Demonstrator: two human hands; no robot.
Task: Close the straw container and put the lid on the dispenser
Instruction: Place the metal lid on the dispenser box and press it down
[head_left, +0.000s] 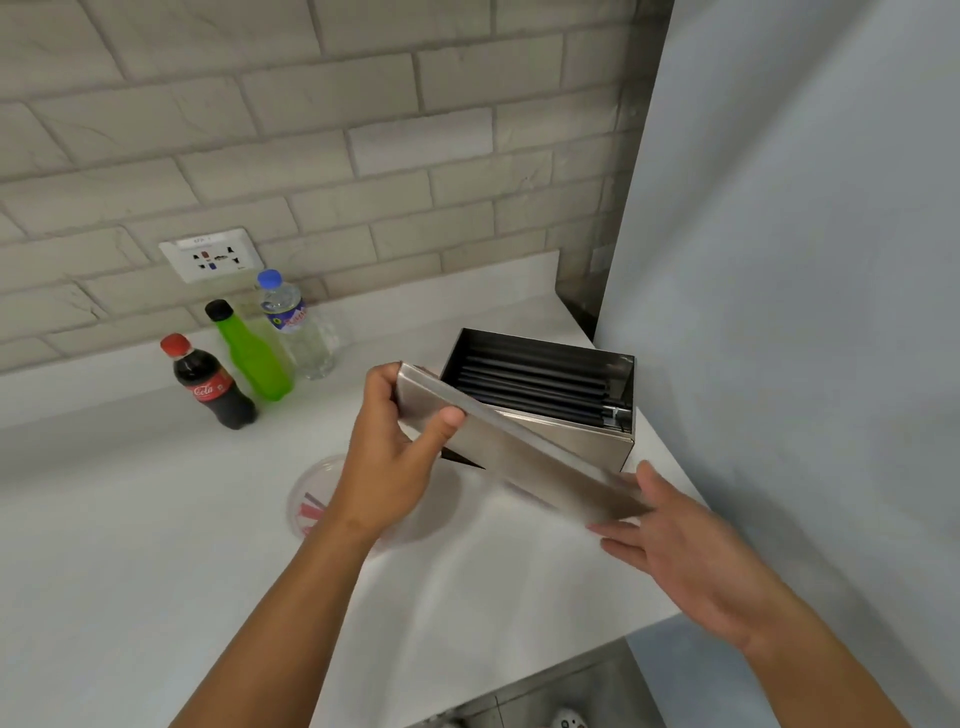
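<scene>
Two hands hold a steel lid (519, 452) tilted over the table (156, 519): right hand (691, 551), fingers spread, under its near end; left hand (395, 452), fingers clamped on its far end. Behind stands the open steel dispenser (576, 441), black straws (540, 384) inside.

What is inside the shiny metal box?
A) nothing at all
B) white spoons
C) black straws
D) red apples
C: the open box has long black straws lying side by side in it, and its lid is off, held in front of it by the left hand with the right hand at its other end.
</scene>
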